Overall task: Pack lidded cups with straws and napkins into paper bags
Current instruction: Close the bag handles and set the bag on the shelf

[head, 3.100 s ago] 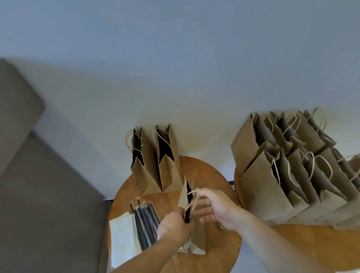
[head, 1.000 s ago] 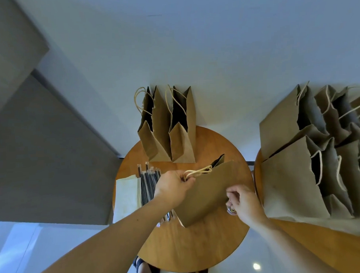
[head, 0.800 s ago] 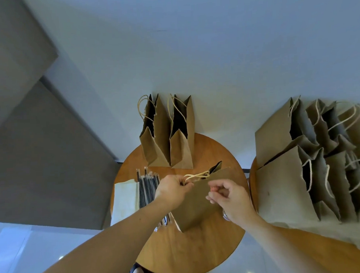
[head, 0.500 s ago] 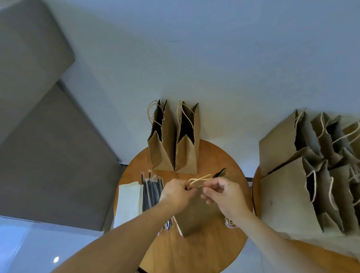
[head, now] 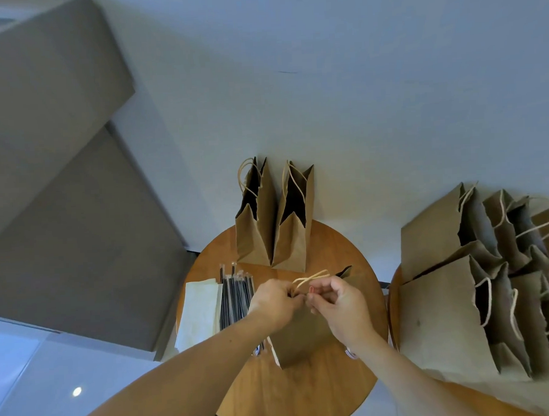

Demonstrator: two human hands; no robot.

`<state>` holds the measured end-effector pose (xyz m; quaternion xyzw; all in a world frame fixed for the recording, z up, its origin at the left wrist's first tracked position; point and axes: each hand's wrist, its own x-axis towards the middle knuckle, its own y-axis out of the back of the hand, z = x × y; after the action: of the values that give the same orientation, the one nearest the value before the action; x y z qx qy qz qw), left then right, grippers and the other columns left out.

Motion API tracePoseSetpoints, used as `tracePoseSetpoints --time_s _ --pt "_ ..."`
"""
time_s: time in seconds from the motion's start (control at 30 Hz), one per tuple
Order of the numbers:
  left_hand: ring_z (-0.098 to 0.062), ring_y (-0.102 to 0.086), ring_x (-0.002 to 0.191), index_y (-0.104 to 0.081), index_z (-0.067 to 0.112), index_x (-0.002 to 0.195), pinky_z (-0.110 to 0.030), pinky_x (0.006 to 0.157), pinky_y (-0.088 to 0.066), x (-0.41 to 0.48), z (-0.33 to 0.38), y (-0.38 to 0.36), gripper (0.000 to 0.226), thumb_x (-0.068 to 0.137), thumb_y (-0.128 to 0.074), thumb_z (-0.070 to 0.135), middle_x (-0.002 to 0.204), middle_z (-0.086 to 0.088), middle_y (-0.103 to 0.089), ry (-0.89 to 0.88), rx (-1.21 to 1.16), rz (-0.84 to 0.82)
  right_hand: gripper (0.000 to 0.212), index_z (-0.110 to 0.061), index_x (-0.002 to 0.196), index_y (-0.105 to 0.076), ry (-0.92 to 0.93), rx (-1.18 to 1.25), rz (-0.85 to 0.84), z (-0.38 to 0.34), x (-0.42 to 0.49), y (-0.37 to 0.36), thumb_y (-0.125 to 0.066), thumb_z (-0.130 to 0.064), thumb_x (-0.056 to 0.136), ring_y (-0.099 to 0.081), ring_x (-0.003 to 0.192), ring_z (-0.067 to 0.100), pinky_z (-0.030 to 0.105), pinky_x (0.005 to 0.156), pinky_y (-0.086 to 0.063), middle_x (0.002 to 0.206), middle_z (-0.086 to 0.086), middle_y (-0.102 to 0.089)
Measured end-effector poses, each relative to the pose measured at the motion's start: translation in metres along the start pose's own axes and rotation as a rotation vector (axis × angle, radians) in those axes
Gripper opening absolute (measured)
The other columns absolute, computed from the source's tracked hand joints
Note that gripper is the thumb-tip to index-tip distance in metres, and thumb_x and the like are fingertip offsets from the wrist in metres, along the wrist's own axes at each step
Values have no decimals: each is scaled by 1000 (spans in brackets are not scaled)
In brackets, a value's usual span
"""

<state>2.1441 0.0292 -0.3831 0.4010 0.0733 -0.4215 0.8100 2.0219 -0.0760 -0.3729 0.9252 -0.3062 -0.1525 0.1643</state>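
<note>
Bag of plain brown paper (head: 299,342) lay tilted on the round wooden table (head: 306,392), directly beneath both hands. Its long axis ran from the base at the near edge up to the mouth at the far right. Pale twine handles (head: 312,276) stood up at the mouth end, between the two hands.

Left hand (head: 272,302) was curled tight around the roots of the handles and the top edge, and looked to be steadying the bag. Right hand (head: 343,302) sat just beside it, thumb and forefinger pinching a small red clip-like piece (head: 311,290) right at the handle roots. Knuckles of the two hands almost touched. Forearms came in from the near side, the left one low across the table.

Judged step: fastening the top shut. The coming move depends on the red piece meeting the bag's top edge, so the right hand has to do the work.

Black wrapped straws (head: 236,299) and pale folded napkins (head: 200,308) lay left of the bag. No cup was in sight, and I could not tell whether one was inside.

Two brown paper bags (head: 274,226) stood open at the far edge. A cluster of brown paper bags (head: 460,309) stood well to the right.
</note>
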Motion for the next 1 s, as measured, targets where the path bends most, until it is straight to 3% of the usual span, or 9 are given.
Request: tracePoseSetpoints --time_s 0.07,0.17,0.27,0.4,0.57,0.67,0.73,0.87,1.0 --pt "-13 -61 66 -62 31 65 -33 67 -55 0 1 1 25 90 -66 32 69 7 -63 -7 11 -3 17 -34 92 -68 70 -96 2 0 3 2 -74 -18 87 -68 82 -1 17 74 -58 83 -21 -72" --pt "-9 -61 64 -60 35 63 -26 59 -51 0 0 2 28 91 -64 35 66 11 -62 -38 33 -3 14 -29 99 -72 230 -294 -11 2 11 7 -73 -19 88 -66 85 -5 12 76 -54 89 -26 -68" --pt "-9 -59 61 -59 36 63 -26 59 -50 -1 1 2 30 93 -62 35 63 12 -60 -47 58 -10 18 -28 109 -72 327 -451 -52 6 18 11 -70 -26 91 -65 91 -1 12 83 -53 99 -20 -71" --pt "-9 -59 61 -63 36 68 -25 59 -51 -2 3 0 27 94 -57 31 64 11 -61 -62 78 -28 15 -30 108 -72 412 -523 -105 8 21 14 -66 -28 94 -66 92 2 8 83 -50 101 -16 -73" --pt "-17 -65 74 -70 26 86 -29 67 -54 -2 5 2 21 96 -54 35 77 4 -67 -96 138 -46 17 -22 109 -71 490 -605 -152 6 29 16 -59 -26 98 -68 92 14 30 81 -56 102 -5 -73" --pt "-21 -65 78 -70 21 89 -35 72 -55 -1 6 3 25 97 -51 34 81 -1 -68 -108 191 -56 24 -16 119 -69 577 -672 -207 6 33 18 -56 -23 98 -69 97 19 33 84 -56 109 0 -73" --pt "-20 -62 74 -69 20 86 -32 67 -52 -1 6 4 24 97 -52 33 76 1 -65 -108 178 -56 24 -14 117 -69 619 -709 -223 5 34 20 -58 -19 97 -70 94 23 37 80 -58 107 4 -73" --pt "-12 -52 59 -56 30 61 -24 55 -40 1 4 3 33 94 -55 28 61 10 -54 -113 123 -50 21 -10 106 -73 712 -706 -172 8 32 21 -71 -4 86 -71 77 22 35 63 -60 92 4 -74" --pt "-11 -56 62 -56 35 58 -23 57 -45 2 1 3 36 93 -57 26 61 10 -58 -123 62 -51 19 -13 107 -72 716 -683 -175 12 33 19 -69 -9 89 -72 78 20 33 65 -61 97 2 -74"
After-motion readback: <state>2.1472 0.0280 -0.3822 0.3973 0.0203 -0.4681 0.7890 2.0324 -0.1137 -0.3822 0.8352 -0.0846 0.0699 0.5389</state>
